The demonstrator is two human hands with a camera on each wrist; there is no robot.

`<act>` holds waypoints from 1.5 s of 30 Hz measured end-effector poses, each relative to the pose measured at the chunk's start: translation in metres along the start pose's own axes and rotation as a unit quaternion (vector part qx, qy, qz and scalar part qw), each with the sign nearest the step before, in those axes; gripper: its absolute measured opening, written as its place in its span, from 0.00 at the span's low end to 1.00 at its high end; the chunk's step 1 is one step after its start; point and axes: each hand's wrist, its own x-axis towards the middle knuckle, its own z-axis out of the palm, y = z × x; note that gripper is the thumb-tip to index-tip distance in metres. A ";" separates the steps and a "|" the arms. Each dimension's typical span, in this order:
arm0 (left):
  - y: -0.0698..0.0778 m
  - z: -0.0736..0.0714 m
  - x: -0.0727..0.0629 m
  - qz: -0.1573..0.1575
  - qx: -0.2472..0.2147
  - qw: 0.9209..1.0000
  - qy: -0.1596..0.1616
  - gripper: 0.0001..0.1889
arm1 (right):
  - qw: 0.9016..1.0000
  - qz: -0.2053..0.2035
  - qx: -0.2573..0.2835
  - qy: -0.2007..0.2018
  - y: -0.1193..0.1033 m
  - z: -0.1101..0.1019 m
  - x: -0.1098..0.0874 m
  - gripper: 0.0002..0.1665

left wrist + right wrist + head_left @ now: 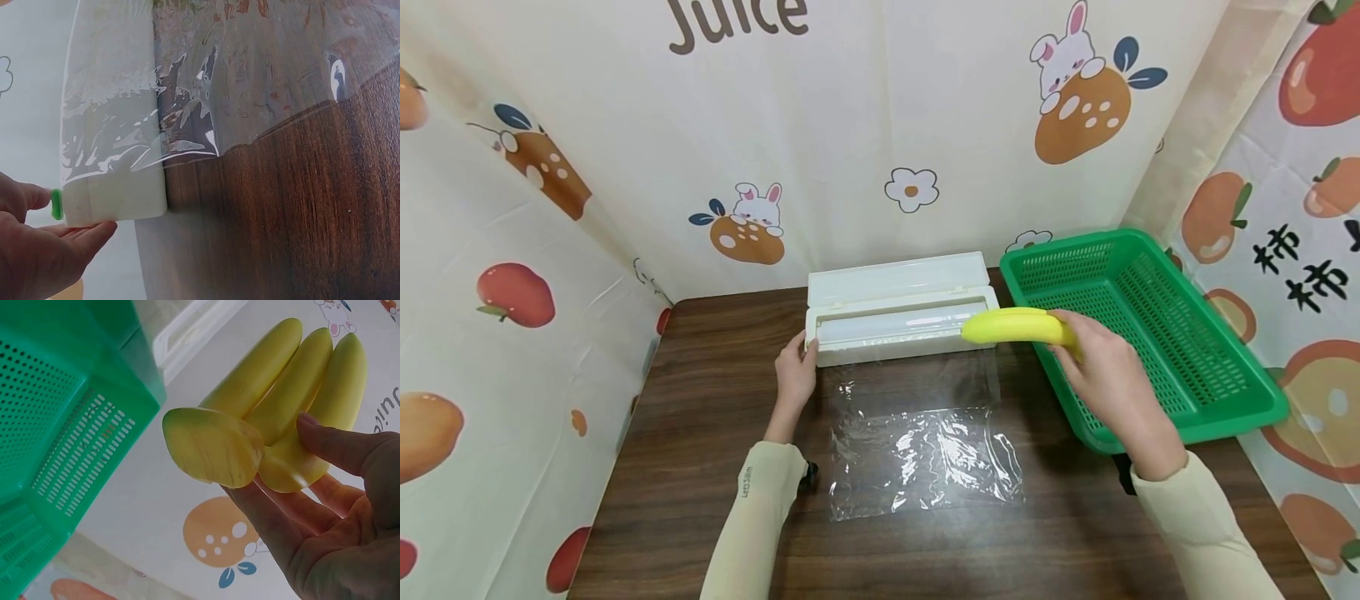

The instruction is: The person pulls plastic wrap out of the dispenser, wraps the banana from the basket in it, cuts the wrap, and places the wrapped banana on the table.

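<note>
Facing pale cloth [850, 108] printed with rabbits, fruit and flowers, and working over a dark, wood-grained worktop [715, 417]. Seeing a long white plastic box [115, 201] lying along the far edge, with its lid [898, 282] leaning back toward the cloth and a smooth, shiny roll [895, 323] resting lengthwise inside. Finding clear film [925, 458] draping over the front wall and spreading across the wood, thin, glossy and creased, catching bright reflections. Gripping the left end of the box with the left hand [795, 371], thumb resting at a small green tab [57, 204] and fingers supporting the end. Holding a bunch of yellow bananas [1011, 326] in the right hand [1105, 367], pressing with the thumb on one side and curling fingers round the other. Showing at least three plump, smooth, tapering fruits. Suspending the bunch above the worktop, pointing leftward, overlapping the right end of the box in the head view. Having a rectangular green plastic basket [1210, 333] at the right, just beside the box, showing slotted walls and a perforated floor. Wearing cream sleeves [752, 500] on both arms.
</note>
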 end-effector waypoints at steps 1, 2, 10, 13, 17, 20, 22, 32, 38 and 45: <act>0.000 0.000 0.000 -0.002 -0.002 1.000 -0.001 0.19 | 1.000 -0.001 0.001 -0.002 -0.001 0.001 0.000 0.27; 0.000 0.000 0.000 -0.004 -0.002 1.000 -0.002 0.19 | 1.000 -0.003 0.002 -0.004 -0.003 0.003 0.000 0.27; 0.000 0.000 0.001 -0.009 -0.009 1.000 -0.007 0.20 | 1.000 -0.028 0.003 -0.012 -0.011 0.016 -0.002 0.25; 0.001 0.000 0.001 -0.014 -0.011 1.000 -0.012 0.20 | 0.999 -0.032 0.002 -0.021 -0.013 0.023 -0.004 0.24; 0.003 0.000 0.001 -0.016 -0.014 1.000 -0.017 0.21 | 0.999 -0.028 0.004 -0.034 -0.016 0.029 -0.007 0.23; 0.003 0.000 0.001 -0.014 -0.014 1.000 -0.016 0.21 | 0.999 -0.022 0.004 -0.046 -0.018 0.034 -0.010 0.24; 0.003 0.000 0.001 -0.013 -0.009 1.000 -0.014 0.20 | 0.998 -0.022 0.003 -0.052 -0.019 0.037 -0.011 0.25; 0.001 0.000 0.001 -0.014 -0.001 1.000 -0.008 0.19 | 0.996 -0.039 0.007 -0.075 -0.027 0.052 -0.019 0.28; 0.001 0.000 0.001 -0.014 -0.003 1.000 -0.008 0.19 | 0.995 -0.049 0.005 -0.088 -0.033 0.064 -0.027 0.27; 0.002 -0.001 0.000 -0.009 -0.003 1.000 -0.007 0.19 | 0.993 -0.057 0.005 -0.105 -0.043 0.078 -0.036 0.26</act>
